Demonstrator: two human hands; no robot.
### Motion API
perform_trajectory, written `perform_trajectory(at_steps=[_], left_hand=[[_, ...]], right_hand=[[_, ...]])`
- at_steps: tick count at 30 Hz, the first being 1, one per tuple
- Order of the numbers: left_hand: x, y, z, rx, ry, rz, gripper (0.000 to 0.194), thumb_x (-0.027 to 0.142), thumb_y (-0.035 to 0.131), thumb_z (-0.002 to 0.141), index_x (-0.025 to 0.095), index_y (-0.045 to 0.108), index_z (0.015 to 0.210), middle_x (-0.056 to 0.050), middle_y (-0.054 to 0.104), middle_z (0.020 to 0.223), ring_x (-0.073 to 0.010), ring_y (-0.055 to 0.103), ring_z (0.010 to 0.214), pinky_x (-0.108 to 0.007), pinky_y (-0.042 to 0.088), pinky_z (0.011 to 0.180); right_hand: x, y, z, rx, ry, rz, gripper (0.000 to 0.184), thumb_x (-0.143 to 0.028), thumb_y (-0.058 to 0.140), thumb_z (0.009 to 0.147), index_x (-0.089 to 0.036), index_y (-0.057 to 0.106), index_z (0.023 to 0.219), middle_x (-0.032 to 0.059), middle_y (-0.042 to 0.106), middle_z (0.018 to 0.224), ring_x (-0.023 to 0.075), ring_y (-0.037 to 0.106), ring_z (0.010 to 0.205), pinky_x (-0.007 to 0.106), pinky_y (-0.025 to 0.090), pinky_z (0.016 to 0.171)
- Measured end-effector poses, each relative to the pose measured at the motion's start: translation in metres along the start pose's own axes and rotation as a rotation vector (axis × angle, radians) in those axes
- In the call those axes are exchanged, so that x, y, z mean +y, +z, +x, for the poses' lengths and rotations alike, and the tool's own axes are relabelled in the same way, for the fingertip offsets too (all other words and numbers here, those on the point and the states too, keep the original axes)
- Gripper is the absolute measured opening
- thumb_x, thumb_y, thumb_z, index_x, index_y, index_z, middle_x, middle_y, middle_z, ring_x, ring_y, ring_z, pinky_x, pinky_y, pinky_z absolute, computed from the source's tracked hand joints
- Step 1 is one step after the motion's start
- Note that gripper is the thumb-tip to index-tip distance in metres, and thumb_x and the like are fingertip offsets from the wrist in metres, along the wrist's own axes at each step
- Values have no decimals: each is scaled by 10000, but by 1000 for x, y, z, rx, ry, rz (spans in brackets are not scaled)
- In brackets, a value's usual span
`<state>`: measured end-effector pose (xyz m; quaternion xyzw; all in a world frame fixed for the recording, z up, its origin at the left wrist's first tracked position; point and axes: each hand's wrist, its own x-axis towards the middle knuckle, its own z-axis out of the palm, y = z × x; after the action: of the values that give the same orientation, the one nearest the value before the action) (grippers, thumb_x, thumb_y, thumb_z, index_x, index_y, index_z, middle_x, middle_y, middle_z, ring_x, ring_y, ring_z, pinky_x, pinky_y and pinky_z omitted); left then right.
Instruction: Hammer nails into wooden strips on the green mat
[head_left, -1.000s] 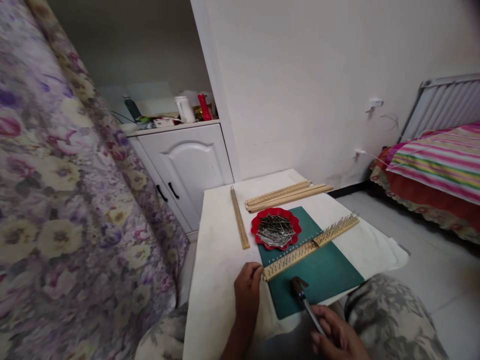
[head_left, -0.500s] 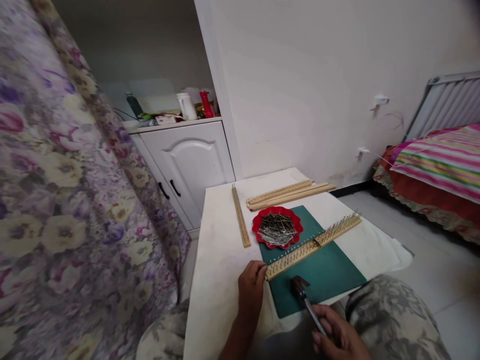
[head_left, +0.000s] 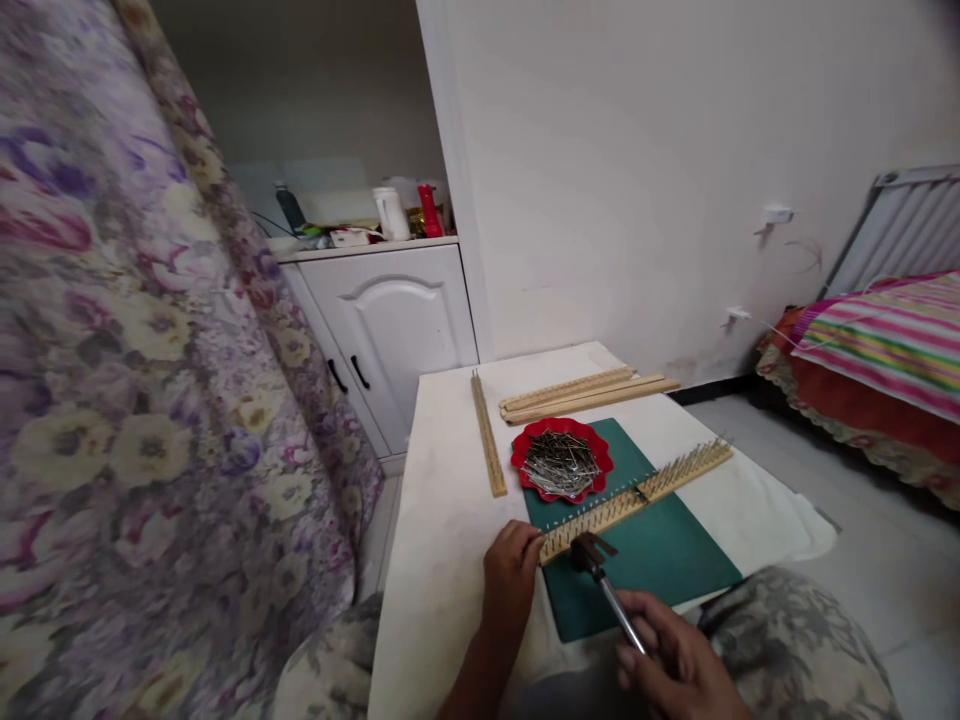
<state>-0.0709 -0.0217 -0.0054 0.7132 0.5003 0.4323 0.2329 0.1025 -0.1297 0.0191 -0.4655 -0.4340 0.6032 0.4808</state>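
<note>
A long wooden strip (head_left: 616,509) studded with rows of upright nails lies slantwise across a green mat (head_left: 667,558), its far right end reaching past the mat. My left hand (head_left: 511,572) is closed at the strip's near left end, thumb and fingers against it; whether a nail is also between the fingertips I cannot tell. In my right hand (head_left: 673,650) is a claw hammer (head_left: 613,598), fingers wrapped around its metal handle. The hammer head is close to the strip's left part, just right of my left hand. Behind the strip stands a red scalloped dish (head_left: 606,464) full of loose nails.
Another narrow wooden strip (head_left: 489,440) lies at the left of the white table (head_left: 442,520). Several more strips (head_left: 577,398) are stacked at the back. A floral curtain (head_left: 187,400) hangs at the left, a white cabinet (head_left: 405,340) stands behind, and a bed (head_left: 885,350) is at the right.
The hammer head has moved up and slightly left, nearer the strip's left end. My left hand keeps its place at that end. The whole view has shifted slightly.
</note>
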Motion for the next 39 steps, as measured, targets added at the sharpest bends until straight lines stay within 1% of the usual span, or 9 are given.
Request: perform_trajectory(at_steps=[2,4,10,15,20,28,33,36,39], left_hand=[[-1,0,0,3,2,-11,198,248,468,852,177,619,744,-23,598,745,-152,569,724,-245,434,669],[-2,0,-1,-3,2,-23,191,233,468,841,177,621,742,-24,603,746,-154,571,729,-241,431,664],[-7,2,-2,12,-26,-29,181,230,469,817,175,596,701,-20,587,714,-154,554,699,-238,417,629],[-7,3,-1,21,-40,-48,165,198,475,798,176,567,663,-9,564,683,-147,542,675,-235,410,612],[-5,2,-1,18,-27,-65,168,207,480,807,174,578,674,-15,574,704,-149,548,688,-241,411,629],[-6,3,0,17,-38,-47,160,205,491,801,170,598,687,-16,579,700,-151,558,688,-239,416,626],[-4,0,-1,23,-31,-112,152,240,511,817,180,641,764,-29,615,774,-161,589,747,-257,461,682],[-5,-5,-3,8,-41,-117,149,254,520,816,188,652,833,-43,631,829,-177,601,799,-279,484,722],[-9,-10,-9,-29,-48,-107,186,265,488,845,189,644,911,-61,635,895,-182,603,842,-296,493,759]], right_hand=[[-17,8,8,-29,-22,-16,366,-446,624,770,-209,579,1045,-37,602,656,49,342,335,175,255,307],[-28,17,17,-88,-48,-36,346,-415,608,786,-201,569,1055,-43,592,656,38,316,320,159,240,279],[-25,29,40,-125,-99,-131,325,-307,565,823,-202,534,1128,-55,548,659,79,419,415,143,322,306],[-25,27,45,-132,-179,-192,256,-181,553,803,-180,575,1059,-41,566,655,131,541,603,203,429,525],[-31,28,42,-119,-207,-219,243,-178,545,810,-197,573,1051,-44,559,665,143,557,641,229,467,581],[-28,28,39,-134,-134,-179,295,-263,549,829,-191,526,1115,-47,532,668,87,447,473,124,337,309],[-30,16,20,-37,-77,-85,373,-418,598,805,-201,531,1101,-36,590,666,33,331,331,154,246,289],[-22,2,6,80,-43,-48,439,-474,648,751,-208,536,1082,-31,595,617,53,360,320,180,198,293],[-7,-15,-7,242,-56,-11,495,-546,705,650,-225,587,1008,-20,587,571,134,514,463,188,288,347]])
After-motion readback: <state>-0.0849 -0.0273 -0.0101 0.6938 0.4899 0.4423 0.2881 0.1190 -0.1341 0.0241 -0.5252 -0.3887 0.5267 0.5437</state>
